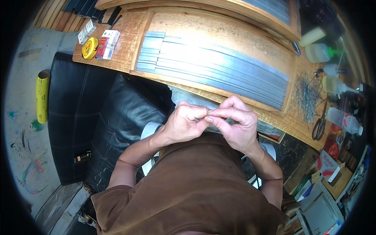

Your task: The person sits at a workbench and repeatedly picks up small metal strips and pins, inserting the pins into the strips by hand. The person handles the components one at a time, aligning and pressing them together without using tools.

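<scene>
Between both hands (209, 122), fingertips pinch something too small to tell.

Brown short-sleeved shirt, bare forearms, no gloves

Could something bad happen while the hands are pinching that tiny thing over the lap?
Maybe. The left hand and right hand pinch something too small to make out; if it slips, it could drop onto the brown shirt or the black seat and be hard to find. The pile of thin wire pieces lies near the right elbow and could be knocked off or prick skin. The scissors sit close to the table edge.
</scene>
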Motion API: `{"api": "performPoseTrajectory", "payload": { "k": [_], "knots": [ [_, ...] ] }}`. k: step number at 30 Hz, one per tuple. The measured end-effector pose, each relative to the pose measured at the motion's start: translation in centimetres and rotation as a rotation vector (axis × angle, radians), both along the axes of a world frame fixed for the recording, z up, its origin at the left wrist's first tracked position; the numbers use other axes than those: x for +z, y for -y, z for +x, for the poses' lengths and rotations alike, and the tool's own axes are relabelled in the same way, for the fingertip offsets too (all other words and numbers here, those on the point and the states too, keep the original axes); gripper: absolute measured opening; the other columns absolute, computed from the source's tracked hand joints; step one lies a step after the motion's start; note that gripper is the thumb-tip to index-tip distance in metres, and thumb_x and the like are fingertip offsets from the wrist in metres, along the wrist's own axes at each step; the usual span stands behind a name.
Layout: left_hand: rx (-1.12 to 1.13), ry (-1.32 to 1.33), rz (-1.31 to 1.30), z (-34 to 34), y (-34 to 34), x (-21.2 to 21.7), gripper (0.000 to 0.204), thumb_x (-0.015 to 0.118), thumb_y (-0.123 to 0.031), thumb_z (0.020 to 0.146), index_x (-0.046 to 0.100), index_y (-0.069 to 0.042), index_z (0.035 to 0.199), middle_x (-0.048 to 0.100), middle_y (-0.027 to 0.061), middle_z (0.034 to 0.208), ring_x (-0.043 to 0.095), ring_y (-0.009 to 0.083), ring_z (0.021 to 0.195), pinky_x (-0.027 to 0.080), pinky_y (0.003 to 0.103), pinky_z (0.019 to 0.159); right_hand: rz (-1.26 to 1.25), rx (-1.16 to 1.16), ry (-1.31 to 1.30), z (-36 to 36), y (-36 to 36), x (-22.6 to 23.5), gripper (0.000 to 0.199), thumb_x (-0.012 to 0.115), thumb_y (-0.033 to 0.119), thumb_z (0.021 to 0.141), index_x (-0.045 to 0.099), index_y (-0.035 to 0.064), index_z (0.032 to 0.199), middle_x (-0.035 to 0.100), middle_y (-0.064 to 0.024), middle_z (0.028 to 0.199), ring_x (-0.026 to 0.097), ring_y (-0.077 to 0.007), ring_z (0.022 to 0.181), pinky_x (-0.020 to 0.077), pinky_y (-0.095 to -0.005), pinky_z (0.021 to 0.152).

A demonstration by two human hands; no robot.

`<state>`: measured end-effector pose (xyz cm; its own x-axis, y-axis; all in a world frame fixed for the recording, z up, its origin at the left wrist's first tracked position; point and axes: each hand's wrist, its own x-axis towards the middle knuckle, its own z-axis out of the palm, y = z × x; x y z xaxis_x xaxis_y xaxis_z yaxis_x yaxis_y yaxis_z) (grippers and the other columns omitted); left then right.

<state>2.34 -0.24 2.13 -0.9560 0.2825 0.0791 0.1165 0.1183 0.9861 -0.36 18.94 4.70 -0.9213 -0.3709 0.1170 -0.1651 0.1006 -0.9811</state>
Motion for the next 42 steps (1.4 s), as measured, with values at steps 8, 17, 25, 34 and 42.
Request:
{"api": "performPoseTrajectory", "payload": {
  "k": [8, 17, 25, 34, 42],
  "knots": [
    [0.006, -0.033, 0.011, -0.01, -0.08, -0.27, 0.01, 0.074, 0.0, 0.09, 0.069, 0.002, 0.082, 0.06, 0.0152, 0.062, 0.061, 0.0222, 0.051, 0.046, 0.034, 0.05, 0.014, 0.015, 0.004, -0.1, -0.1, 0.14, 0.019, 0.089, -0.002, 0.078, 0.082, 0.002, 0.094, 0.065, -0.0033, 0.083, 0.061, -0.0119, 0.075, 0.0484, -0.0254, 0.063],
    [0.0, -0.032, 0.001, -0.03, 0.08, 0.02, 0.009, 0.071, 0.004, 0.088, 0.068, 0.002, 0.08, 0.059, 0.0161, 0.063, 0.06, 0.025, 0.051, 0.045, 0.035, 0.051, -0.002, 0.017, -0.007, -0.06, -0.04, 0.13, 0.02, 0.09, -0.002, 0.077, 0.081, 0.0022, 0.095, 0.066, -0.0038, 0.085, 0.063, -0.0119, 0.076, 0.0493, -0.0251, 0.064],
    [-0.01, -0.025, -0.007, 0.12, 0.05, -0.09, 0.02, 0.071, 0.005, 0.087, 0.057, 0.003, 0.072, 0.051, 0.0152, 0.06, 0.051, 0.0239, 0.048, 0.041, 0.036, 0.049, 0.0, 0.022, -0.01, 0.01, -0.24, 0.03, 0.019, 0.09, -0.002, 0.078, 0.082, 0.0027, 0.095, 0.067, -0.0039, 0.085, 0.063, -0.0121, 0.076, 0.049, -0.025, 0.064],
    [-0.02, -0.012, -0.005, 0.15, 0.11, 0.17, 0.016, 0.07, 0.006, 0.088, 0.061, 0.003, 0.074, 0.054, 0.015, 0.061, 0.054, 0.0227, 0.049, 0.042, 0.035, 0.05, -0.011, 0.018, 0.001, 0.01, -0.27, 0.16, 0.019, 0.09, -0.002, 0.077, 0.081, 0.0019, 0.094, 0.067, -0.0044, 0.085, 0.063, -0.0121, 0.077, 0.0492, -0.0249, 0.064],
    [-0.004, -0.027, 0.019, 0.17, -0.07, 0.11, 0.008, 0.07, 0.005, 0.088, 0.067, 0.004, 0.08, 0.06, 0.0159, 0.064, 0.061, 0.0213, 0.053, 0.045, 0.034, 0.051, 0.004, 0.03, -0.028, -0.18, -0.46, 0.1, 0.019, 0.09, -0.001, 0.077, 0.081, 0.0016, 0.094, 0.068, -0.0049, 0.085, 0.064, -0.0123, 0.076, 0.0497, -0.025, 0.064]
  ]
}}
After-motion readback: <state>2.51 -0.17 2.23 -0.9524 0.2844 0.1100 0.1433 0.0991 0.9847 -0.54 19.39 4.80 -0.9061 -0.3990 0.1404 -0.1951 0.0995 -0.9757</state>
